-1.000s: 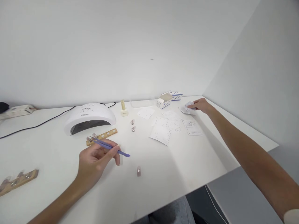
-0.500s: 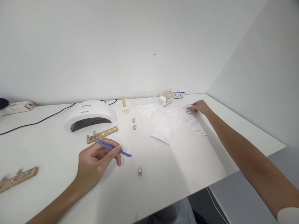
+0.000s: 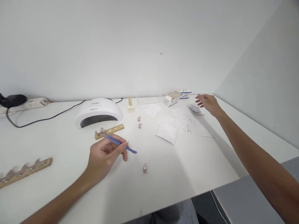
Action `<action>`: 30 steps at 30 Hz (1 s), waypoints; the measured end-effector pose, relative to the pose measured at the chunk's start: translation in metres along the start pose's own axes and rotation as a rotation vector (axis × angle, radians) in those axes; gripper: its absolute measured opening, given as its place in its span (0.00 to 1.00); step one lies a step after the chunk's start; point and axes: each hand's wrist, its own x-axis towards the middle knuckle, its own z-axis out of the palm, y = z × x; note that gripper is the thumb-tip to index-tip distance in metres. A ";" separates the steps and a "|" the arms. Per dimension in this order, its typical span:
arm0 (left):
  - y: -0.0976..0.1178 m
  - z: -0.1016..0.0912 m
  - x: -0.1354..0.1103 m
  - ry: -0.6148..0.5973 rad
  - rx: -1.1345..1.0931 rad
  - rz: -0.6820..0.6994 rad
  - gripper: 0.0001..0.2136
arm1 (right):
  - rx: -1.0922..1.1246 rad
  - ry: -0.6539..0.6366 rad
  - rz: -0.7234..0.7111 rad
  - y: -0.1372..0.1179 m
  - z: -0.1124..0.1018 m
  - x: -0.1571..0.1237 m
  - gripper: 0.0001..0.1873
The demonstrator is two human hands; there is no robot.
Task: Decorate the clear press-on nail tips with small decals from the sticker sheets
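My left hand pinches a pair of purple tweezers, whose tips point up and left over a wooden nail stand. At the stand's left end are small clear nail tips. My right hand hovers at the far right with its fingers apart, holding nothing. Just below its fingertips lies a stack of nail sticker sheets. A single pinkish press-on nail with a white star rests on the table in front of my left hand. Two small nail pieces sit farther back.
Loose sticker sheets spread across the middle right. Behind them stand an opened small box and a clear tray. A nail polish bottle is beside a white nail lamp. Another nail stand lies at left.
My right hand has lifted off the stack of sticker sheets and its fingers have opened. My left hand still holds the tweezers. The view has shifted slightly left.
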 end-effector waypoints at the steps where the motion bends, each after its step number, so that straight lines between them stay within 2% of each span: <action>1: 0.000 -0.001 0.001 -0.016 -0.011 -0.010 0.07 | 0.041 -0.027 -0.054 -0.012 0.004 -0.008 0.17; 5: -0.002 -0.003 0.004 -0.075 -0.038 -0.036 0.07 | 0.167 -0.118 -0.230 -0.059 0.029 -0.047 0.15; 9: -0.003 -0.005 0.005 -0.082 -0.061 -0.027 0.07 | 0.219 -0.225 -0.352 -0.098 0.062 -0.094 0.22; 13: -0.006 -0.005 0.006 -0.075 -0.103 -0.012 0.07 | 0.265 -0.513 -0.499 -0.114 0.092 -0.140 0.27; 16: -0.006 -0.005 0.007 -0.068 -0.122 -0.012 0.07 | 0.266 -0.808 -0.538 -0.113 0.103 -0.164 0.30; 19: -0.007 -0.005 0.008 -0.061 -0.138 -0.022 0.07 | 0.162 -1.092 -0.570 -0.110 0.102 -0.175 0.29; 21: -0.009 -0.005 0.009 -0.053 -0.164 -0.029 0.08 | 0.085 -1.194 -0.601 -0.110 0.099 -0.178 0.23; 24: -0.011 -0.005 0.010 -0.053 -0.188 -0.031 0.08 | 0.051 -1.262 -0.641 -0.111 0.100 -0.180 0.16; 27: -0.013 -0.006 0.010 -0.032 -0.174 -0.034 0.07 | 0.072 -1.258 -0.673 -0.110 0.104 -0.181 0.13; 30: -0.013 -0.006 0.011 -0.015 -0.195 -0.056 0.14 | 0.106 -1.261 -0.637 -0.106 0.102 -0.171 0.13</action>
